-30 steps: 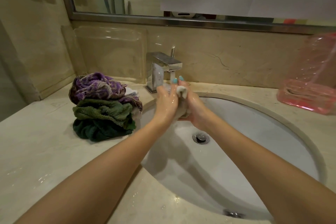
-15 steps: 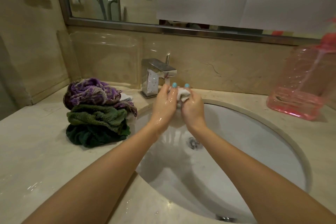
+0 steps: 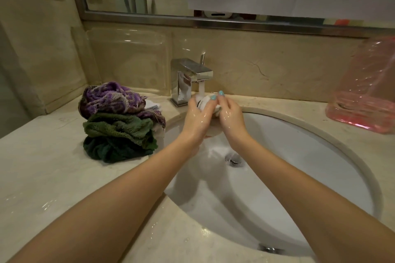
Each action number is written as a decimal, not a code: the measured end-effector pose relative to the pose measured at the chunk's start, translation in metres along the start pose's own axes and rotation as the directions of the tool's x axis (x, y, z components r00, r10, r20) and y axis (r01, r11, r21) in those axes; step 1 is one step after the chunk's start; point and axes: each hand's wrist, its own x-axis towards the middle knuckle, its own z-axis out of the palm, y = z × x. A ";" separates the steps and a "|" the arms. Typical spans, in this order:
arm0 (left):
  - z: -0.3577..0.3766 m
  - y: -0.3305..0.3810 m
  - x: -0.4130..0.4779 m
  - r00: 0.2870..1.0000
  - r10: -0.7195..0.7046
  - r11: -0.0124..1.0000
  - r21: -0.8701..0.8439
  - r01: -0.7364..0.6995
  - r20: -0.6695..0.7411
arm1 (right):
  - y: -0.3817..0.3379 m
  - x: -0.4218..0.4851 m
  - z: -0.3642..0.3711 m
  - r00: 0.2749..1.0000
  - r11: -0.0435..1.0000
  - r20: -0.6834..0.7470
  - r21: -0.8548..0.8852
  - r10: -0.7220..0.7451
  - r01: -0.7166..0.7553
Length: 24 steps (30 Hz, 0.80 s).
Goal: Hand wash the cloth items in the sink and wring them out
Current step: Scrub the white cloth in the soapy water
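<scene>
- Progress: mid-wash by my read. One small white cloth [image 3: 204,101] sits under the running tap [image 3: 190,74], and I see no wringing of it yet.
- Left hand [image 3: 197,120] and right hand [image 3: 232,116] are both wet. Their fingers curl round the cloth and bunch it between them, over the back edge of the sink [image 3: 310,166].
- Pile [image 3: 119,126] on the counter [image 3: 42,166], just left of the sink: purple cloth on top, green under it, dark green at the bottom. A white item with a label pokes out beside the purple one.
- Whether the pile is washed or waiting, I cannot tell (it looks bunched rather than twisted, so probably waiting). If waiting, most of the task is left: several more items to wash, then wring.
- Sink contents: only the tap stream and a thin run of water towards the drain [image 3: 234,159]. There is no standing water and no cloth lying in the basin, and the drain looks unplugged.
- Pink jug [image 3: 363,102] stands on the counter at the right, well apart from the hands. It is see-through with a deeper pink band low down, maybe liquid, but I cannot tell for sure.
</scene>
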 end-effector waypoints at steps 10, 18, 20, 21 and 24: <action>0.000 -0.008 0.010 0.968 0.250 0.926 0.294 -0.236 -0.011 | -0.003 -0.002 -0.001 0.985 0.987 0.114 0.082 0.129 -0.139; 0.003 -0.011 0.018 0.938 0.312 0.902 0.359 -0.241 -0.153 | -0.002 -0.004 0.006 0.997 0.994 -0.006 -0.073 -0.078 0.078; 0.005 -0.008 0.024 0.953 0.270 0.906 0.372 -0.203 -0.137 | -0.003 -0.003 0.004 0.991 0.983 0.001 -0.129 -0.133 0.132; 0.005 -0.007 0.027 0.962 0.243 0.913 0.364 -0.184 -0.122 | -0.004 -0.002 0.003 0.987 0.974 0.001 -0.163 -0.160 0.158; -0.001 -0.006 0.036 0.997 0.062 0.984 0.173 -0.051 -0.055 | -0.003 -0.001 0.000 0.978 0.944 0.030 -0.260 -0.204 0.205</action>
